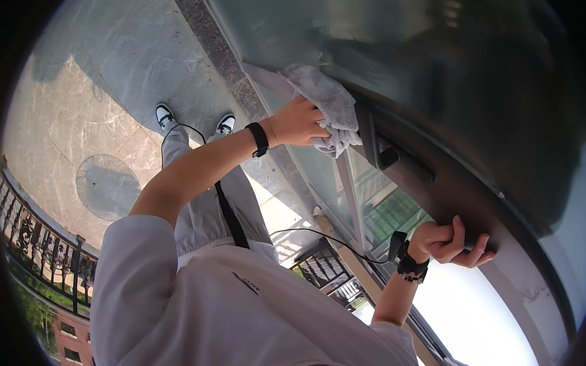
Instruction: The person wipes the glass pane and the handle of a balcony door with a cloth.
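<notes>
A grey cloth (326, 99) is bunched under my left hand (299, 123), whose fingers close over it. The cloth lies against the brown frame of a glass door (456, 183), just beside the dark door handle (387, 158). My right hand (448, 242) is lower along the same frame, palm up, with its fingers apart and loosely bent. Nothing is in it, and its fingertips are at or very close to the frame; I cannot tell whether they touch.
Dark reflective glass (454, 92) spans the upper right. A stone-tiled floor (135, 52) lies to the left, with my shoes (166, 116) on it. An ornate black railing (44, 257) runs along the lower left. A black cable (317, 231) leads to my right wrist.
</notes>
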The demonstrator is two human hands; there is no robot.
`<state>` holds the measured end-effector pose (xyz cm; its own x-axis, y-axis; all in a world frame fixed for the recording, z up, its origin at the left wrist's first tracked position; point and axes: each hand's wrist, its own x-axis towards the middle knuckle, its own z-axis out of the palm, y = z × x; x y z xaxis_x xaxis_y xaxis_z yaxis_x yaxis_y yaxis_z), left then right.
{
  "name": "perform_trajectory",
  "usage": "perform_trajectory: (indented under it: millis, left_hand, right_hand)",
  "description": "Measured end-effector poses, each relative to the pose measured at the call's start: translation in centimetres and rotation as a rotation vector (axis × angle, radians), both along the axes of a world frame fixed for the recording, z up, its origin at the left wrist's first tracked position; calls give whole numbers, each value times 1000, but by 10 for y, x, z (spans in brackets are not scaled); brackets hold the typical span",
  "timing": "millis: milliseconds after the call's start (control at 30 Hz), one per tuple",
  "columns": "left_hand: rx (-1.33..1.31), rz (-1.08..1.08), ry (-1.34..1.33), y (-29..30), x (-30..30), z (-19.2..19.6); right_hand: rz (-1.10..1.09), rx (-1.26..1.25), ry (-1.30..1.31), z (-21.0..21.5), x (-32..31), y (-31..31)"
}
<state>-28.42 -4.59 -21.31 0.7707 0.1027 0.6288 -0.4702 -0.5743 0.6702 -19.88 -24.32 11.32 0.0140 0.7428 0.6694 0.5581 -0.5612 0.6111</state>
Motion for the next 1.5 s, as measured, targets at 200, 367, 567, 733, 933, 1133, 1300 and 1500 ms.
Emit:
perform_trajectory:
  millis: [200, 367, 567, 733, 933, 1133, 1300, 1500]
  left_hand:
    - [-564, 337, 177, -55, -7, -18]
    - [-631, 414, -30, -69, -6, -12]
    - [-878, 589, 51, -101, 17, -142]
    - [-1608, 871, 241, -93, 3, -241]
    - [-1073, 646, 91, -78, 21, -64]
    - [-987, 681, 280, -78, 30, -128]
    - [-2378, 495, -184, -33, 16, -292]
    - [-893, 615, 135, -38, 29, -58]
  right_hand:
    - [64, -36, -23, 4, -1, 8]
    - [101, -27, -36, 11, 6, 7]
    - [42, -75, -123, 12, -2, 19]
    - [116, -21, 38, 0, -1, 21]
    - [78, -80, -13, 19, -2, 12]
    - [74, -79, -18, 17, 2, 17]
    - [87, 6, 42, -5, 6, 17]
    - [84, -79, -20, 10, 4, 30]
